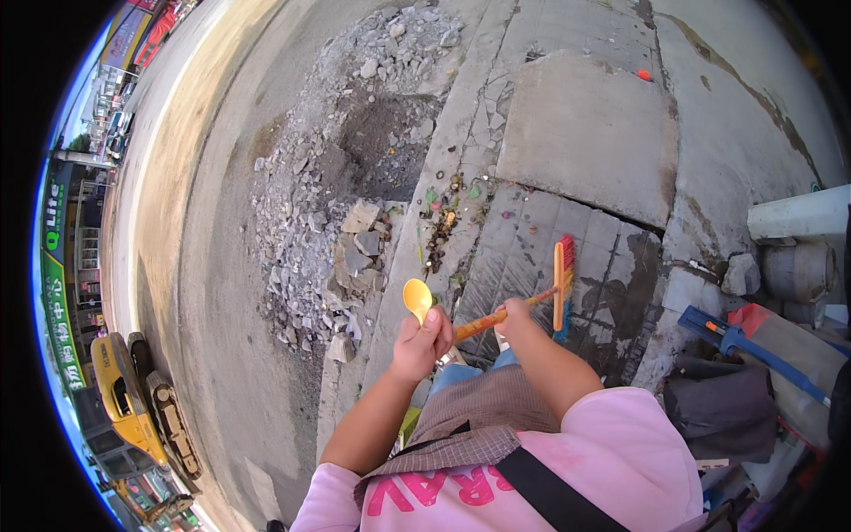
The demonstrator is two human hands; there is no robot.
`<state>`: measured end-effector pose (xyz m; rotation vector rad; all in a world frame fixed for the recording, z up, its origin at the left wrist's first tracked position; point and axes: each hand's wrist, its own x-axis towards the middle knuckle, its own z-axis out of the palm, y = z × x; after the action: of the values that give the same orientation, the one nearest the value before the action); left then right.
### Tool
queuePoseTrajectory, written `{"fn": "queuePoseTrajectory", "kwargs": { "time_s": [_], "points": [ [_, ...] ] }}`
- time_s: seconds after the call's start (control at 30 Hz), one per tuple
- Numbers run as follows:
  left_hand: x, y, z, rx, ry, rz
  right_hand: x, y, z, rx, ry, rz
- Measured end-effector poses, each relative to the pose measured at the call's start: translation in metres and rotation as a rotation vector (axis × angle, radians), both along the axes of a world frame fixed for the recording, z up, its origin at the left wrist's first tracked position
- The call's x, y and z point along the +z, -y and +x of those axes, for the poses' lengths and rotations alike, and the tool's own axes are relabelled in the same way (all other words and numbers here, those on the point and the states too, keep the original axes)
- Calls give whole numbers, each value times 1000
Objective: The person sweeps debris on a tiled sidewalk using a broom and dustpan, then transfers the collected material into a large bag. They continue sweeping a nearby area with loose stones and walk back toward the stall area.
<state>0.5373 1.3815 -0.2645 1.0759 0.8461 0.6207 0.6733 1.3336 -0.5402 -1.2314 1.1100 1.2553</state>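
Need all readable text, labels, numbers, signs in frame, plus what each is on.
I won't copy wording; locations only.
Pink shirt: bold pink letters, partly covered by the apron.
Green shop sign: large pale lettering, partly readable.
Distant signs, upper left: too small to read.
Yellow spoon, broom: no text I can make out.

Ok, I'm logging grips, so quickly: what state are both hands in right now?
Left hand: closed, holding a yellow spoon; whether it also grips the broom handle cannot be told.
Right hand: closed around the broom handle.
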Motion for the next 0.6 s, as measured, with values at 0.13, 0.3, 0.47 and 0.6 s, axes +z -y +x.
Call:
{"fn": "queuePoseTrajectory", "kwargs": {
  "time_s": [0.13, 0.3, 0.47, 0.6],
  "points": [
    [39, -34, -9, 12, -116, 250, 28, -95, -40, 122, -149, 242],
    [57, -43, -6, 200, -69, 399, 76, -195, -70, 273, -149, 410],
    [63, -24, -33, 344, 122, 383, 95, -205, -81, 683, -58, 609],
    [56, 5, -93, 787, 51, 255, 67, -159, -41, 1100, 196, 656]
  ]
}}
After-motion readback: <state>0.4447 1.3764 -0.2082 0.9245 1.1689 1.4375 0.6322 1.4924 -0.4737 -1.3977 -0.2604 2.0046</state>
